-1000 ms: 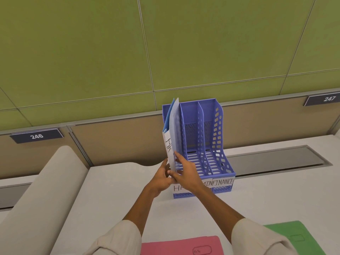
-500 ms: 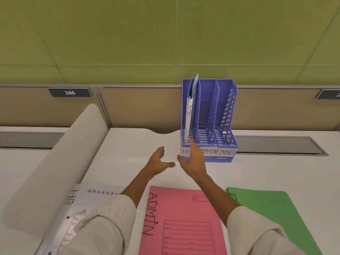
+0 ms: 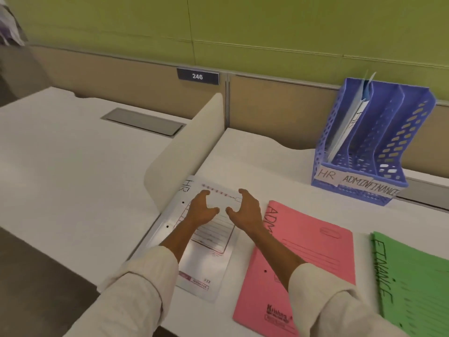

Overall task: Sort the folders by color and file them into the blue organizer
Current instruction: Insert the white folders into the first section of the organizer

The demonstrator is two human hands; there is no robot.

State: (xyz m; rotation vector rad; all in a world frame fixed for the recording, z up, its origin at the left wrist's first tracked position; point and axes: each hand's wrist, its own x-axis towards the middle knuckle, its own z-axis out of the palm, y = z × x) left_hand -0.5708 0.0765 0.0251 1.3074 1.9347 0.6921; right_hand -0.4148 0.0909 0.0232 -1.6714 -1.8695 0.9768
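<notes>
Landmark: the white folder (image 3: 209, 242) marked HR, lying flat on the counter (image 3: 255, 152) at its near-left edge.

Nearest the camera, two pale sleeves (image 3: 136, 288) came in from the bottom, forearms reaching over the white folder. Left hand (image 3: 201, 210) hovered over the white folder's far half, fingers spread and loosely curved, thumb pointing right, holding nothing. Right hand (image 3: 244, 210) was just right of it, also over the white folder's far-right corner area, fingers spread wide and curved, thumb pointing left, empty too. Thumbs were close but apart. Can't tell whether either hand touched the paper.

Right of the white folder, just beside it, lay the pink folder (image 3: 303, 259) marked ADMIN, flat on the counter. Further right again, the green folder (image 3: 413, 283) marked FINANCE, flat, partly cut off by the frame edge.

Left of the white folder, touching or nearly so, stood a cream divider panel (image 3: 189, 142) splitting this counter from the next one.

Far right and beyond the white folder, the blue organizer (image 3: 393, 142) stood upright near the back partition, w/ labels HR, ADMIN, FINANCE on its front lip. Its leftmost slot, the HR one, held upright white/blue folders (image 3: 352, 117); the other two slots looked bare.

Behind the white folder, on the partition, a dark plate (image 3: 197, 76) read 246, w/ a green wall (image 3: 267, 25) above.
</notes>
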